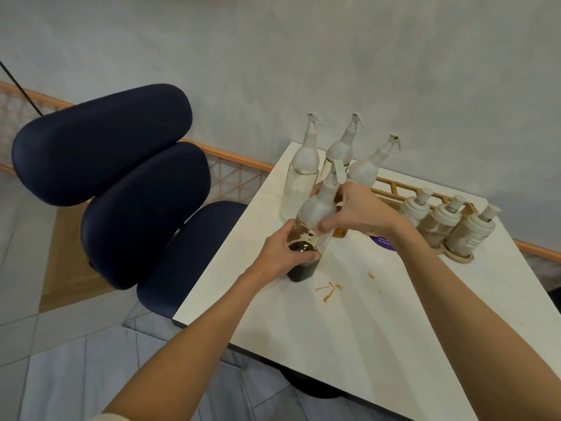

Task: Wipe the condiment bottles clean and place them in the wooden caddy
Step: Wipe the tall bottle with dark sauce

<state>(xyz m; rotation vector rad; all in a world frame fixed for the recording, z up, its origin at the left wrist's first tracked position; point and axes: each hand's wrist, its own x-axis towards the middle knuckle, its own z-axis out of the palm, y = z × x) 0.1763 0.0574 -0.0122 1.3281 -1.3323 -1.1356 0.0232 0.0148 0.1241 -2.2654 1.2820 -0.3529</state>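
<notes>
Both forearms reach in from the near side, converging on one dark-sauce bottle (318, 208).
- left hand (280, 250): wrapped round the lower glass body, thumb across the front, just above the dark liquid.
- right hand (356, 212): wrist bent, thumb on the white shoulder, fingers curled behind the neck under the spout.
- The bottle is tilted, top leaning far-right, base at the table (334, 344) near its left edge. Can't tell if the base is lifted.
- Three tall bottles (299, 183) stand upright just beyond it.
- wooden caddy (394, 188): far right on the table, behind the right hand, with short pump jars (443, 218) standing along it.
- Brown sauce smears (329, 289) on the tabletop, near side of the bottle.
- Navy chair (121, 165) left of the table.
</notes>
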